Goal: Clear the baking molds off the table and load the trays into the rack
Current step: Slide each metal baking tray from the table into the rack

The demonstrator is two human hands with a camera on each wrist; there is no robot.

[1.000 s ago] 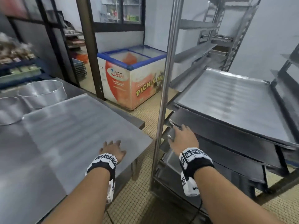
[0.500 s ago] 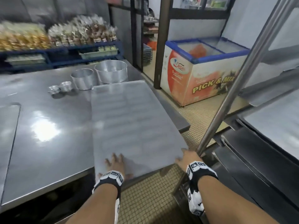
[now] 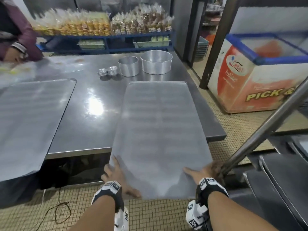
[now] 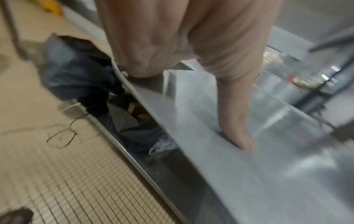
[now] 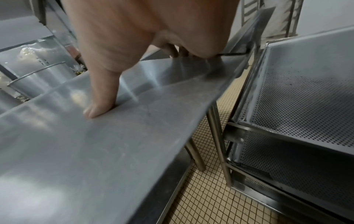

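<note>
Flat tray (image 3: 160, 130) half off the near table (image 3: 93, 117) edge, overhanging the floor, likely pulled out so fingers fit beneath. Left hand (image 3: 116, 175) clamped on the near left corner, thumb (image 4: 237, 121) on top, fingers under. Right hand (image 3: 205, 170) gripping the near right corner likewise, thumb (image 5: 99, 104) pressed flat; fingers underneath, probably curled, partly hidden. Rack (image 3: 273, 174) just right, perforated trays (image 5: 298, 94) already loaded. Round molds (image 3: 155, 61) beyond, on the far table side. Second tray (image 3: 30, 117) at left.

Head view high over the tray (image 3: 160, 130), looking down; both wrist views close along its near edge.
</note>
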